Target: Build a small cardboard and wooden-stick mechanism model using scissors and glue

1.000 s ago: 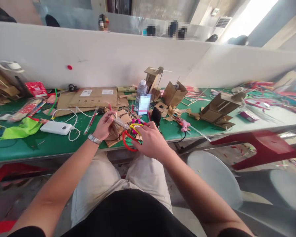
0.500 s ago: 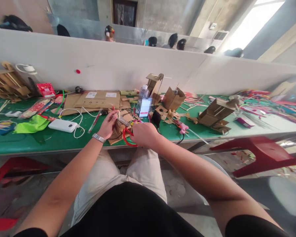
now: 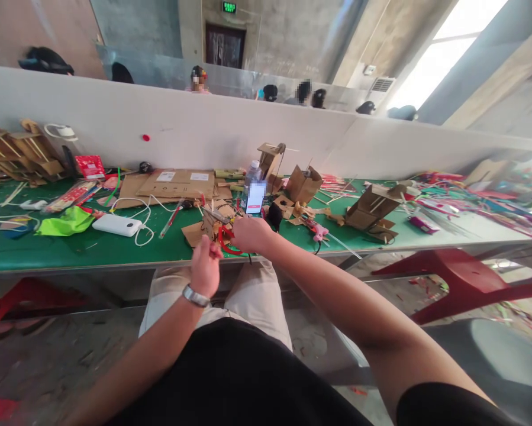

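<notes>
My right hand (image 3: 250,234) rests at the front edge of the green table (image 3: 92,254), fingers closed around a red loop (image 3: 223,246) that curves out to its left. Just beyond lies a small cardboard model (image 3: 206,226) with thin sticks and wires on it. My left hand (image 3: 205,269), with a watch on the wrist, hangs in front of the table edge, off the model. Its fingers are curled together, and I cannot make out anything in them.
A water bottle (image 3: 252,188), a white power bank (image 3: 117,225) with its cable, flat cardboard sheets (image 3: 172,183), cardboard builds (image 3: 372,207) and a pink tool (image 3: 319,231) lie on the table. A red stool (image 3: 461,278) stands at the right. People sit beyond the white partition (image 3: 203,130).
My left hand has let go of the cardboard model and pulled back toward me, below the table edge. My right hand stays at the red loop. The view has tilted upward.
</notes>
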The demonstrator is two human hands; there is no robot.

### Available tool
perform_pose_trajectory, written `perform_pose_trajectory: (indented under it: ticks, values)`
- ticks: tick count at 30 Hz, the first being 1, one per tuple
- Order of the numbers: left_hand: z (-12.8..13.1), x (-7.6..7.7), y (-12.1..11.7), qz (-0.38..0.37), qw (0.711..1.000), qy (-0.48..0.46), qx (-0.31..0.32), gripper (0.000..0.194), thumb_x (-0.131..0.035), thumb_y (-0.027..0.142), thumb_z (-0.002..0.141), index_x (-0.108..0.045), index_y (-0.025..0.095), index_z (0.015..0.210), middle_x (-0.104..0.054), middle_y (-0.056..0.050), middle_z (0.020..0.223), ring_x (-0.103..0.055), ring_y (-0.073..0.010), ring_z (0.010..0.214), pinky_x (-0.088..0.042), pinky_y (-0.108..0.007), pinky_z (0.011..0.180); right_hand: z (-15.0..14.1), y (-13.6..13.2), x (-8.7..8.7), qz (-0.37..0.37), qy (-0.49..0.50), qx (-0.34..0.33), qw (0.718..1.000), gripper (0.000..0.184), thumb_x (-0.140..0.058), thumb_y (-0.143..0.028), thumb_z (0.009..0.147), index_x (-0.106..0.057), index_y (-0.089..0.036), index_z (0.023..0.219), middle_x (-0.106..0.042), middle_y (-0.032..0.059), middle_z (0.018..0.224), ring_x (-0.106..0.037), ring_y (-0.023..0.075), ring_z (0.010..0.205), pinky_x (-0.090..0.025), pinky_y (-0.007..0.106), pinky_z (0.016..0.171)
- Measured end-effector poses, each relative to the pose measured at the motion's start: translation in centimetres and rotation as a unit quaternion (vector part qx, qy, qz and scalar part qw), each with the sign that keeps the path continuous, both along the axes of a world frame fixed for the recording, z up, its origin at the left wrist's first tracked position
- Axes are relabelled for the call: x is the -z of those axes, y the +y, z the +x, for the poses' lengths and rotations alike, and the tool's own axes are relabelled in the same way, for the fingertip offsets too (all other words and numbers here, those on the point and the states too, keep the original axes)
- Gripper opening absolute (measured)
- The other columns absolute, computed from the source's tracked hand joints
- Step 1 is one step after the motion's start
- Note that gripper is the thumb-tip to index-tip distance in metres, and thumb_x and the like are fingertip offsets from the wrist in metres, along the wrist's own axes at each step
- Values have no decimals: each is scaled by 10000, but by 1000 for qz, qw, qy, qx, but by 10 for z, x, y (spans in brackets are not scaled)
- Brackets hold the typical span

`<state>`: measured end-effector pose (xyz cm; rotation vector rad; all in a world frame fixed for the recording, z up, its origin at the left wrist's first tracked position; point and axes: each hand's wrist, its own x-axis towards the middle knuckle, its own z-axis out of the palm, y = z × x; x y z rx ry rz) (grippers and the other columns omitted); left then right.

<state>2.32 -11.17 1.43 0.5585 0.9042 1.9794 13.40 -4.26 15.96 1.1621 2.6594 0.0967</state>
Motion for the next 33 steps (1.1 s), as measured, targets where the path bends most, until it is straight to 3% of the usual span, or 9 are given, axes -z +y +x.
perform_pose_trajectory:
  ticks: [2,3,5,8,12,18,24,33]
  values:
    - [29,2,-11,-10,997,-32,72,639,-647,846,883,-677,212,955,-700,-48,867,-703,-183,830,-595,-346,848,0,0,2,2,4,3,1000,439,-583,-362,1019,-726,-61,1304,-762,255,1290,-761,345,1193,-608,402,942]
    - [39,1,-11,0,986,-87,145,679,-655,877,847,-710,219,1004,-744,-86,1007,-729,-218,992,-589,-383,965,0,0,3,3,4,5,1000,440,-592,-360,1013,-728,-54,1297,-764,258,1283,-765,347,1181,-610,403,936]
    - [49,-6,-2,52,959,-152,234,736,-690,899,790,-740,249,1132,-752,-114,1250,-677,-275,1266,-542,-425,1083,-1,-1,4,4,2,12,1000,424,-594,-343,1008,-738,-49,1278,-767,260,1273,-769,350,1168,-613,406,925]
    - [45,-17,19,99,941,-165,278,863,-713,948,698,-744,284,1249,-715,-102,1421,-555,-329,1466,-508,-465,1118,-2,-4,4,6,-2,21,1000,441,-549,-323,1034,-725,-40,1323,-759,278,1285,-765,349,1184,-610,412,936]
    - [41,-24,33,113,943,-147,275,926,-679,989,663,-749,298,1275,-705,-96,1458,-505,-366,1521,-504,-504,1121,-3,-6,1,10,-12,30,999,601,-546,-328,1051,-554,32,1532,-730,328,1320,-746,355,1229,-593,423,988]
    - [51,-33,30,126,955,-128,237,881,-578,963,765,-730,303,1329,-713,-108,1445,-541,-371,1497,-534,-548,1093,-9,-3,-1,0,-30,29,999,674,-549,-340,1050,-475,68,1581,-743,334,1277,-748,412,1200,-615,487,938]
    - [55,-42,37,111,970,-145,160,713,-549,813,829,-792,233,1165,-793,-106,1270,-630,-352,1399,-524,-503,1111,-18,1,1,-10,-38,15,999,487,-543,-309,1054,-680,-26,1426,-765,285,1269,-752,363,1210,-612,442,977]
    - [55,-38,40,109,967,-182,140,530,-598,655,800,-798,224,1034,-817,-88,1178,-663,-331,1352,-504,-479,1134,-21,2,1,-16,-61,-24,998,363,-523,-257,1049,-811,-87,1190,-758,249,1307,-748,347,1210,-604,443,997]
